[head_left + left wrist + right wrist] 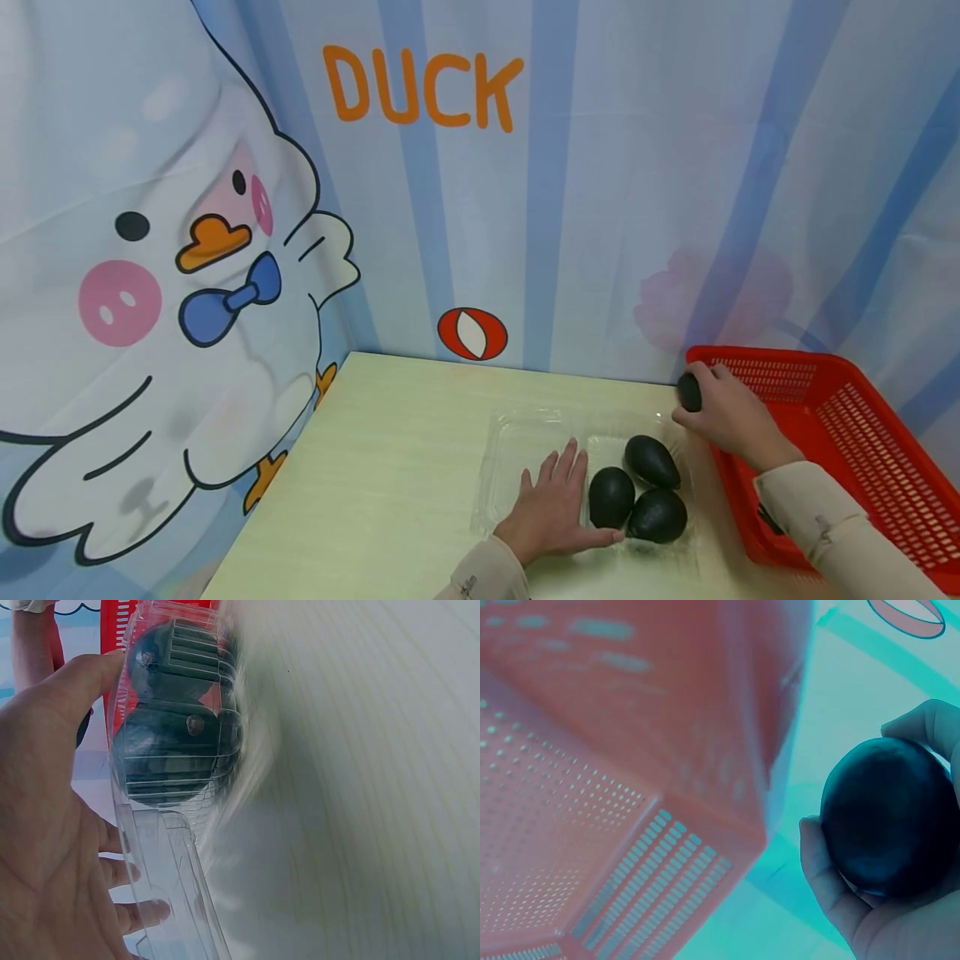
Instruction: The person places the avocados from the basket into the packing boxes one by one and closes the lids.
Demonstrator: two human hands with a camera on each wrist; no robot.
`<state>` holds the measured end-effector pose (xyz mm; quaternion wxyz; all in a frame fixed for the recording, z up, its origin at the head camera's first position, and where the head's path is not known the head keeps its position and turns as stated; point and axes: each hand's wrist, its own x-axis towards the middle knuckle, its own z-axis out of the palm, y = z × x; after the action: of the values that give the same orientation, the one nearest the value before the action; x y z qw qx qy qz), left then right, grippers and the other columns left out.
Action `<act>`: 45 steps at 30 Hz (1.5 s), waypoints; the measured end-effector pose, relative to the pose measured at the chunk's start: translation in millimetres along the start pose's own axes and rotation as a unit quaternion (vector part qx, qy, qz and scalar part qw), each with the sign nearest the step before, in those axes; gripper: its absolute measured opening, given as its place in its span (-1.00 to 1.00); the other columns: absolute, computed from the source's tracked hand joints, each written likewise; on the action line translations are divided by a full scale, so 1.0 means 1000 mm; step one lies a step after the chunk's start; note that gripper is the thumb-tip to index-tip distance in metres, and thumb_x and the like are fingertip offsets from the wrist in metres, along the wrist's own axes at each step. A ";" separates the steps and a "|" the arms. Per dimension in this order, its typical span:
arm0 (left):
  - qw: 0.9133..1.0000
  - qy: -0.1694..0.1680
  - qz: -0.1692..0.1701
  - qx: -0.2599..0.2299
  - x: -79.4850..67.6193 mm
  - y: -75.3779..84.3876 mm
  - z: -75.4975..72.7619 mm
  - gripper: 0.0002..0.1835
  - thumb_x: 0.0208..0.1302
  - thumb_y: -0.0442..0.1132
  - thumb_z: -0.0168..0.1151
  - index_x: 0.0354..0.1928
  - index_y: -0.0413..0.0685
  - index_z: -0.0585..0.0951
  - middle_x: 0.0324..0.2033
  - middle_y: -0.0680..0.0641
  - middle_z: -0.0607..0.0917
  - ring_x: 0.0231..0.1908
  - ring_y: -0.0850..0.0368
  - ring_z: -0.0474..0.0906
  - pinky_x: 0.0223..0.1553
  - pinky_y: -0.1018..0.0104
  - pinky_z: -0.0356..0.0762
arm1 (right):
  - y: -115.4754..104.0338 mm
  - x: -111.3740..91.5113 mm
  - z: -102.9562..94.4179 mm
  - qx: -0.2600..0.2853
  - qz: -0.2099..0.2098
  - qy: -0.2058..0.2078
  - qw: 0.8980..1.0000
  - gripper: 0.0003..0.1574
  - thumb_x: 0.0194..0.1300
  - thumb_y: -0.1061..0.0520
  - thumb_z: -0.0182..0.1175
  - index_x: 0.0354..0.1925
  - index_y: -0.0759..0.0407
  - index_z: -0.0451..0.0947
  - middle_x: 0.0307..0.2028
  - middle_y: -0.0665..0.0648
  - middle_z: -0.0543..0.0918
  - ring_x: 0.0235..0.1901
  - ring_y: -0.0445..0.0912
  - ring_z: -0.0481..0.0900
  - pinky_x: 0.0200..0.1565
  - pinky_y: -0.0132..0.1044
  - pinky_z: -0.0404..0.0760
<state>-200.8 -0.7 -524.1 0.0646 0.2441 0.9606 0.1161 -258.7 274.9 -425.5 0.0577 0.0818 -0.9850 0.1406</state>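
My right hand (731, 414) grips a dark avocado (690, 392) beside the far left corner of the red basket. In the right wrist view, thumb and fingers curl round that avocado (889, 817). A clear plastic clamshell box (517, 425) lies spread on the table, and three dark avocados (611, 497) sit together in its right half. My left hand (546, 508) rests with straight, spread fingers on the box between its two halves. From the left wrist, the thumb reaches along the edge of the box (176, 847) near the avocados (169, 754).
The red slotted basket (798, 371) stands at the table's right side. Inside it a dark object (770, 520) is mostly hidden by my right sleeve. Behind the pale wooden table (375, 467) hangs a printed curtain (480, 217) with a duck and the word DUCK.
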 end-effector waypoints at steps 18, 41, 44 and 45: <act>1.000 -0.004 0.003 -0.004 0.000 0.000 -0.002 0.25 -0.14 0.72 -0.14 0.52 0.12 -0.04 0.52 0.07 -0.10 0.43 -0.05 0.07 0.18 -0.30 0.28 | -0.039 0.007 0.001 0.001 -0.032 -0.003 0.999 -0.19 0.10 -0.07 0.32 0.22 0.23 0.29 0.04 0.40 0.46 -0.23 0.17 0.55 -0.20 0.18 0.60; 1.000 -0.015 -0.006 -0.008 0.003 -0.001 0.001 0.24 -0.14 0.71 -0.09 0.52 0.15 -0.03 0.52 0.08 -0.10 0.43 -0.04 0.08 0.15 -0.33 0.28 | -0.088 0.024 0.044 -0.022 -0.011 -0.065 0.998 -0.17 0.17 -0.07 0.27 0.26 0.33 0.27 0.07 0.45 0.47 -0.10 0.22 0.56 -0.11 0.20 0.57; 1.000 -0.014 -0.004 -0.011 0.003 -0.001 0.002 0.23 -0.12 0.70 -0.08 0.52 0.15 -0.04 0.52 0.09 -0.11 0.43 -0.04 0.07 0.16 -0.33 0.28 | -0.089 0.025 0.051 -0.013 0.003 -0.065 0.998 -0.19 0.21 -0.08 0.24 0.25 0.34 0.26 0.06 0.45 0.45 -0.09 0.23 0.54 -0.09 0.21 0.56; 1.000 -0.014 -0.004 -0.012 0.004 -0.001 0.002 0.23 -0.12 0.70 -0.08 0.52 0.16 -0.05 0.52 0.09 -0.11 0.43 -0.04 0.07 0.16 -0.33 0.28 | -0.089 0.026 0.054 -0.011 0.005 -0.066 0.998 -0.19 0.22 -0.08 0.23 0.25 0.35 0.25 0.06 0.45 0.45 -0.08 0.24 0.53 -0.08 0.21 0.55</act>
<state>-204.1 0.5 -527.1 0.0811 0.2408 0.9592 0.1243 -272.8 171.2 -449.2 -0.0070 0.0848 -0.9885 0.1248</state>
